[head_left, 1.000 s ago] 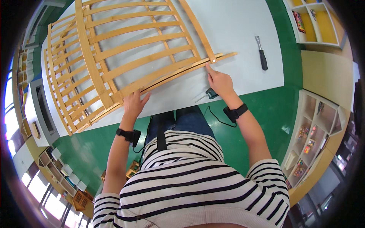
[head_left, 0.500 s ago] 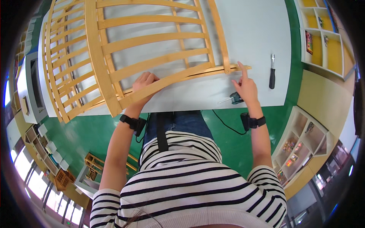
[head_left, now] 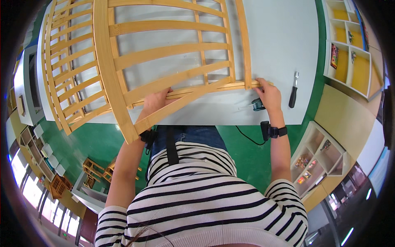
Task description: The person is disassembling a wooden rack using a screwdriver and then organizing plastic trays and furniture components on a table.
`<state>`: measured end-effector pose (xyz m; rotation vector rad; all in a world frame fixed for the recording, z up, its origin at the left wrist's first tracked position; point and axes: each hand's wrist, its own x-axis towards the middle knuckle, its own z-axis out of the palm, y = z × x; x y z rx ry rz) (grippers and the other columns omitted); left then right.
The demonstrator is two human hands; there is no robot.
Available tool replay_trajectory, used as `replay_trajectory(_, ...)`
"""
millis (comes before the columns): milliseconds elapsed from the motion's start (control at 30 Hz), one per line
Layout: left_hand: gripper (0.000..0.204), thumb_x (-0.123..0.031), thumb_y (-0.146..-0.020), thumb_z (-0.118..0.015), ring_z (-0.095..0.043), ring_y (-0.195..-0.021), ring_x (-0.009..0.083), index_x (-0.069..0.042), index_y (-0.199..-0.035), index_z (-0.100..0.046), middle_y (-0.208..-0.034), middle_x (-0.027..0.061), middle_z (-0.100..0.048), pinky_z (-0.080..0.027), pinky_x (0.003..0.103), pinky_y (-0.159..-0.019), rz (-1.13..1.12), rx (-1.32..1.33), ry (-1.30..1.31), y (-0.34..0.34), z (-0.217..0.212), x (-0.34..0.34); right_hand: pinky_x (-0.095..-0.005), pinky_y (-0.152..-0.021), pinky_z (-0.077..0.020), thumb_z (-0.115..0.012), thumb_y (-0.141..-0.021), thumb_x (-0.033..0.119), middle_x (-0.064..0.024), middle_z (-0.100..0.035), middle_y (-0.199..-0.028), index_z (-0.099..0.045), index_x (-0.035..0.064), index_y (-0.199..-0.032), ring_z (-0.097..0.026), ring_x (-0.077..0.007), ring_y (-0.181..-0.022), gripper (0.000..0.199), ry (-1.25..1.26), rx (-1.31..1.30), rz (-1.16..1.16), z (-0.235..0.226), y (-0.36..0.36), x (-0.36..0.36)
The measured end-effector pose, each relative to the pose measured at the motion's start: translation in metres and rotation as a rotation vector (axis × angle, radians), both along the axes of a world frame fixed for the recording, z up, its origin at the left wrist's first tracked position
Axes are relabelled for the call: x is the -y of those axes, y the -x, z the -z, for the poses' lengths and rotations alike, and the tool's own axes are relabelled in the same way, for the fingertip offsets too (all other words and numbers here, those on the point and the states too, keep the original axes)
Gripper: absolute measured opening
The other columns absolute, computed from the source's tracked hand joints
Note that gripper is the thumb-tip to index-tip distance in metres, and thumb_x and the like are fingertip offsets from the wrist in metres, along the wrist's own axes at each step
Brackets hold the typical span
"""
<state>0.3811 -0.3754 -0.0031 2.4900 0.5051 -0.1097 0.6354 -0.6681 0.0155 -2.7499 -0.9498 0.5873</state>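
Observation:
A slatted light-wood frame, perhaps part of a chair or rack, lies on the white table. My left hand reaches in behind its nearest slat, with the fingers closed round the long wooden rail at the near side. The slat and upright partly cover that wrist. At the rail's right end, just past the bar joining it, my right hand pinches the tip between thumb and fingers. Beside that hand lies a screwdriver with a dark green handle, its shaft pointing left.
A black-handled driver with a metal shaft lies farther right on the table. White shelving with yellow backs stands beyond the right edge. Another low shelf unit is at lower right, and wooden stools stand on the green floor at lower left.
My right hand's raised index finger has come down, and the hand now grips the rail's end. The frame's near slat stands farther apart from the rail, and my left hand has closed on the rail.

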Motion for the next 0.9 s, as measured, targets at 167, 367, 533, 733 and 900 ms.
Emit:
replay_trajectory(167, 0.036, -0.042, -0.068, -0.068, -0.055, -0.072, 0.0252, -0.012, -0.086, -0.060, -0.079, 0.0052, -0.057, -0.042, 0.038, -0.067, 0.047, 0.029, 0.018, -0.002, -0.002, -0.003, -0.0354, -0.058, -0.0480, -0.066, -0.073, 0.024, -0.0071, -0.064, -0.077, -0.059, 0.0168, -0.102, -0.061, -0.0256, -0.069, 0.030, 0.016, 0.049, -0.075, -0.001, -0.003, -0.001)
replay_trajectory(367, 0.039, -0.041, -0.067, -0.069, -0.052, -0.069, 0.0258, -0.013, -0.092, -0.059, -0.075, 0.0052, -0.053, -0.042, 0.037, -0.065, 0.138, 0.079, -0.073, 0.000, 0.005, -0.008, -0.0363, -0.059, -0.0477, -0.066, -0.072, 0.024, -0.0066, -0.064, -0.081, -0.059, 0.0149, -0.098, -0.061, -0.0265, -0.071, 0.028, 0.023, -0.007, -0.064, -0.004, -0.006, -0.004)
replay_trajectory(533, 0.039, -0.039, -0.067, -0.069, -0.054, -0.074, 0.0280, -0.009, -0.088, -0.058, -0.076, 0.0073, -0.054, -0.043, 0.038, -0.068, 0.133, -0.005, -0.024, -0.004, 0.003, -0.007, -0.0371, -0.059, -0.0472, -0.067, -0.072, 0.023, -0.0073, -0.064, -0.079, -0.059, 0.0130, -0.095, -0.061, -0.0274, -0.071, 0.026, 0.046, -0.071, -0.065, -0.006, -0.011, -0.008)
replay_trajectory(733, 0.037, -0.037, -0.068, -0.068, -0.056, -0.075, 0.0302, -0.008, -0.086, -0.056, -0.077, 0.0084, -0.055, -0.045, 0.041, -0.065, 0.120, -0.003, -0.002, 0.003, 0.004, -0.008, -0.0389, -0.059, -0.0470, -0.067, -0.071, 0.022, -0.0088, -0.064, -0.077, -0.058, 0.0118, -0.093, -0.061, -0.0291, -0.071, 0.026, 0.046, -0.060, -0.073, -0.007, -0.010, -0.008)
replay_trajectory(900, 0.031, -0.034, -0.070, -0.067, -0.055, -0.073, 0.0293, -0.008, -0.080, -0.054, -0.077, 0.0085, -0.053, -0.046, 0.039, -0.061, 0.190, 0.118, -0.140, 0.001, 0.007, -0.006, -0.0398, -0.058, -0.0472, -0.066, -0.073, 0.023, -0.0097, -0.064, -0.076, -0.057, 0.0121, -0.093, -0.061, -0.0298, -0.071, 0.025, -0.012, -0.028, -0.024, -0.003, -0.007, 0.000)
